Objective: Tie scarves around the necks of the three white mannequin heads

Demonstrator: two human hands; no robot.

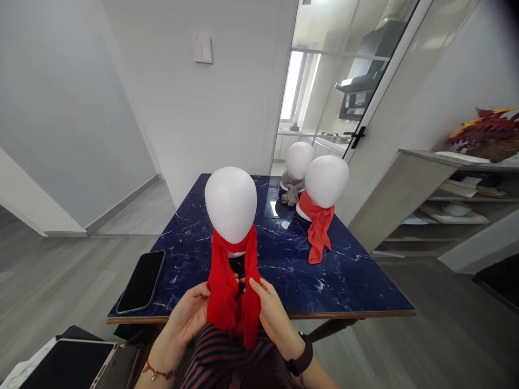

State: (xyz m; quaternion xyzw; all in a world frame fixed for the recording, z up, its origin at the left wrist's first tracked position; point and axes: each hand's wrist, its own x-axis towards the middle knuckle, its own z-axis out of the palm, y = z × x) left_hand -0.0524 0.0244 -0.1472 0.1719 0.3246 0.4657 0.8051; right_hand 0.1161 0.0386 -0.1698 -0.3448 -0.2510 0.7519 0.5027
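A white mannequin head [231, 202] stands upright near the middle of the dark blue marbled table [284, 286]. Around its neck hangs a bright red scarf [222, 292], with both ends dropping toward me past the table's front edge. My left hand [193, 308] is closed on the left end, fingers partly behind the cloth. On the other end, my right hand [270, 308] grips with its thumb in front. The two ends hang side by side, not visibly knotted. Some fingertips are hidden by the fabric.
Back right on the table, one white mannequin head [326, 181] wears a coral scarf [318, 227] and another head [299, 160] a grey-brown scarf [291, 189]. A phone [141, 282] lies at the left edge. A tablet [67, 364] is at lower left; shelves [446, 205] stand right.
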